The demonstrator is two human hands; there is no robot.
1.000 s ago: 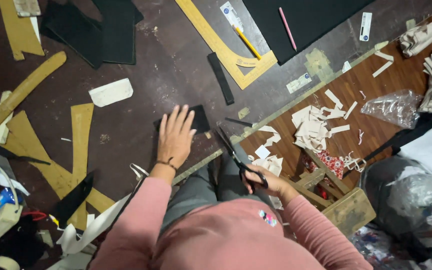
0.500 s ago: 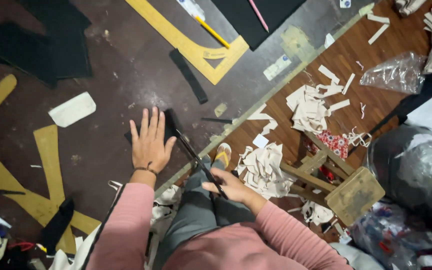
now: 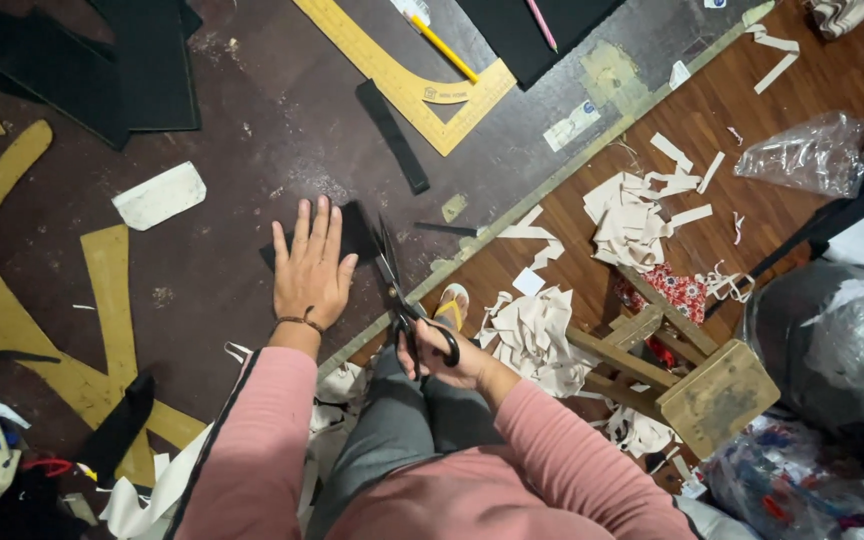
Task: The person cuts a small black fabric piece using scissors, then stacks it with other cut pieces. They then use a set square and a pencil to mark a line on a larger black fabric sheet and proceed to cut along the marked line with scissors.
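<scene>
At frame centre, the left hand lies flat, fingers spread, pinning a small, thin, likely floppy black fabric piece; the right hand grips black-handled scissors by the loops

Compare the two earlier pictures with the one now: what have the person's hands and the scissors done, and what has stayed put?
The right hand has brought the black scissors forward from the table edge, so the blades now lie along the right edge of the small black piece. The left hand stays pressed flat on that piece. The yellow ruler and the yellow pencil on the dark table are as before.
</scene>
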